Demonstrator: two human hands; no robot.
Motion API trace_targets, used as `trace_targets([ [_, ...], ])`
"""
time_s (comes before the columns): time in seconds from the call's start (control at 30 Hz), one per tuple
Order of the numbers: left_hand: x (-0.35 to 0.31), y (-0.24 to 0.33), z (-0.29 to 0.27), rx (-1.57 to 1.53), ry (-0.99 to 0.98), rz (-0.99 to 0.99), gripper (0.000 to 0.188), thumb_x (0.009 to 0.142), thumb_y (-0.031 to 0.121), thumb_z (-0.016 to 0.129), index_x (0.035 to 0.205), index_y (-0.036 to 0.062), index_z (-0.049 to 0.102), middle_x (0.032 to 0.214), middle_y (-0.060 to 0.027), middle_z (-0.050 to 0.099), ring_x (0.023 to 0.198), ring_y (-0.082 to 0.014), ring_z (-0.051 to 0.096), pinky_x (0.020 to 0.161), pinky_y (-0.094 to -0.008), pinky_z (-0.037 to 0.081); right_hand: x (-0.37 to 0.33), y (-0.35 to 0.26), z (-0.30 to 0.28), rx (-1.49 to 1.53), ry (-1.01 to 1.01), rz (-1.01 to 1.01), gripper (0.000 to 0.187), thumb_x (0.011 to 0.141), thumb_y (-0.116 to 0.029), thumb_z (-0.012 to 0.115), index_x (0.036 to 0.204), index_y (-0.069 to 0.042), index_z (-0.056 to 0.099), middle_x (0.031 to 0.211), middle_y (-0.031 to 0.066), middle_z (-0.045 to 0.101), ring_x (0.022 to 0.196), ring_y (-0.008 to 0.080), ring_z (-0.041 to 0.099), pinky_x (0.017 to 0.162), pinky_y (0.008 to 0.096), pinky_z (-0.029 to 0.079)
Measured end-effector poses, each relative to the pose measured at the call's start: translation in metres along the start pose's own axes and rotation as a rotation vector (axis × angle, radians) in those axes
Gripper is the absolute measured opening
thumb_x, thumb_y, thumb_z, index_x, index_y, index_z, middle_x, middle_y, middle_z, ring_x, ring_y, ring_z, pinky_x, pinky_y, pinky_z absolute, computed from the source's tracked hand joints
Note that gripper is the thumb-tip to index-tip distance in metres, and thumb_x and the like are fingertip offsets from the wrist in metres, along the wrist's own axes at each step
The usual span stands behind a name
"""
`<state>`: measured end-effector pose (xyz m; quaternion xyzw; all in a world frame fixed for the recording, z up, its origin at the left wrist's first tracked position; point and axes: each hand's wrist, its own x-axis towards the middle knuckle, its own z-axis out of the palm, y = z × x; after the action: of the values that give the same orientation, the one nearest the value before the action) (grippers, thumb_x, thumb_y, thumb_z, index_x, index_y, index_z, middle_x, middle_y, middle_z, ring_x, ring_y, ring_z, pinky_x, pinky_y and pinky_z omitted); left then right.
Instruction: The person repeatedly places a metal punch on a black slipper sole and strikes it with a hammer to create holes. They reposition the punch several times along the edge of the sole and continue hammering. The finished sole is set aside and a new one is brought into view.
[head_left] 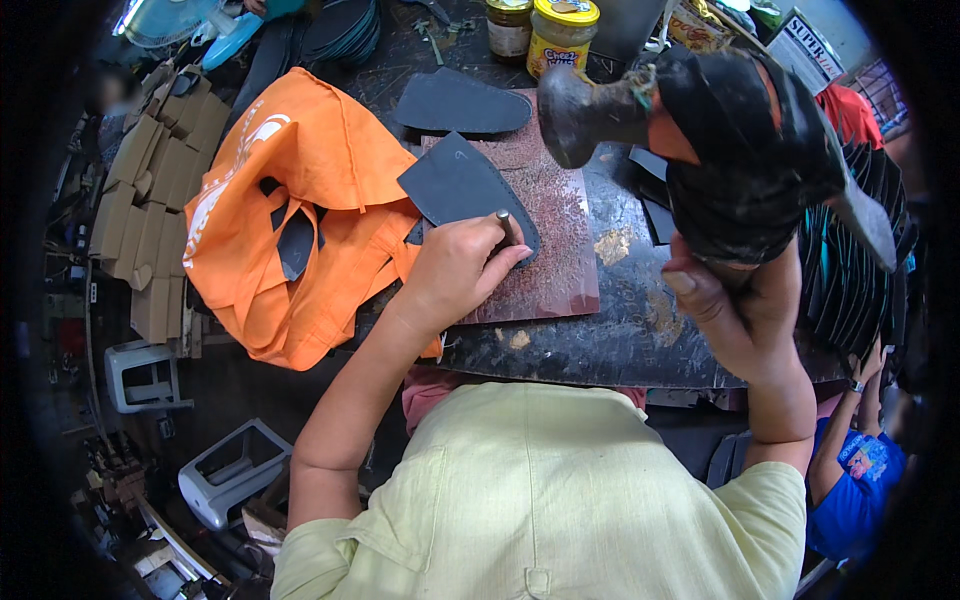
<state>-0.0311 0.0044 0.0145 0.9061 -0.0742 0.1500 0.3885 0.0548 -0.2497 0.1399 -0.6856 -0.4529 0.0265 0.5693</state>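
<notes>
My left hand (pixel 452 268) is closed around a short metal punch (pixel 503 216), held upright at the right edge of a dark leather-like cutout (pixel 455 180). The cutout has one rounded end, small holes along its edge and a light mark. It lies on a worn reddish board (pixel 565 265). My right hand (pixel 738 325) grips a hammer (pixel 725 150), raised close to the camera at the right. Black wrapping covers much of the hammer, and its round metal face points left. A second dark cutout (pixel 465 102) rests just beyond the first.
An orange cloth bag (pixel 335 150) lies left of the board. Jars (pixel 562 35) stand at the far edge of the dark table (pixel 630 350). Many dark pieces (pixel 860 270) are stacked at the right, near a person in blue (pixel 855 480). Plastic stools (pixel 235 470) stand lower left.
</notes>
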Motion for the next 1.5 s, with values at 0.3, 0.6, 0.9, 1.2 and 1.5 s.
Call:
trace_targets([
  [0.3, -0.006, 0.005, -0.002, 0.087, 0.075, 0.036, 0.015, 0.093, 0.016, 0.075, 0.096, 0.0028, 0.069, 0.084, -0.0155, 0.070, 0.078, -0.0370, 0.069, 0.071, -0.0448, 0.055, 0.007, -0.006, -0.004, -0.460, -0.420, 0.159, 0.041, 0.086, -0.004, 0.078, 0.122, 0.000, 0.058, 0.098, 0.0222, 0.070, 0.094, 0.0482, 0.068, 0.078, 0.0442, 0.055],
  [0.6, -0.004, -0.004, -0.006, -0.055, -0.013, -0.021, 0.016, 0.096, 0.017, 0.073, 0.095, 0.0022, 0.069, 0.086, -0.0151, 0.070, 0.081, -0.0357, 0.070, 0.072, -0.0433, 0.053, 0.005, -0.015, -0.017, -0.339, -0.176, 0.134, 0.062, 0.088, 0.004, 0.078, 0.144, 0.007, 0.051, 0.112, 0.0097, 0.071, 0.102, 0.0131, 0.066, 0.092, 0.0297, 0.054],
  [0.9, -0.005, 0.004, -0.005, 0.108, 0.026, 0.109, 0.016, 0.094, 0.018, 0.075, 0.094, 0.0037, 0.067, 0.081, -0.0149, 0.067, 0.079, -0.0367, 0.068, 0.073, -0.0461, 0.053, -0.005, 0.008, 0.010, -0.310, -0.325, -0.011, 0.054, 0.089, -0.002, 0.080, 0.134, 0.002, 0.050, 0.104, 0.0186, 0.073, 0.099, 0.0346, 0.075, 0.085, 0.0410, 0.057],
  [1.2, 0.015, -0.004, -0.023, 0.158, 0.002, 0.142, 0.013, 0.093, 0.009, 0.069, 0.094, -0.0018, 0.063, 0.122, -0.0179, 0.073, 0.122, -0.0383, 0.067, 0.103, -0.0459, 0.052, -0.020, 0.054, -0.016, -0.545, -0.329, 0.370, 0.047, 0.092, -0.014, 0.076, 0.131, -0.005, 0.052, 0.102, 0.0249, 0.072, 0.099, 0.0493, 0.068, 0.078, 0.0502, 0.054],
  [1.5, 0.054, 0.017, -0.040, 0.402, -0.303, 0.330, 0.014, 0.085, 0.011, 0.078, 0.094, 0.0033, 0.071, 0.110, -0.0087, 0.066, 0.116, -0.0305, 0.060, 0.112, -0.0544, 0.040, -0.075, 0.104, -0.022, -0.402, -0.136, 0.673, 0.051, 0.100, -0.025, 0.073, 0.136, 0.004, 0.052, 0.110, 0.0313, 0.071, 0.109, 0.0502, 0.068, 0.089, 0.0444, 0.054],
])
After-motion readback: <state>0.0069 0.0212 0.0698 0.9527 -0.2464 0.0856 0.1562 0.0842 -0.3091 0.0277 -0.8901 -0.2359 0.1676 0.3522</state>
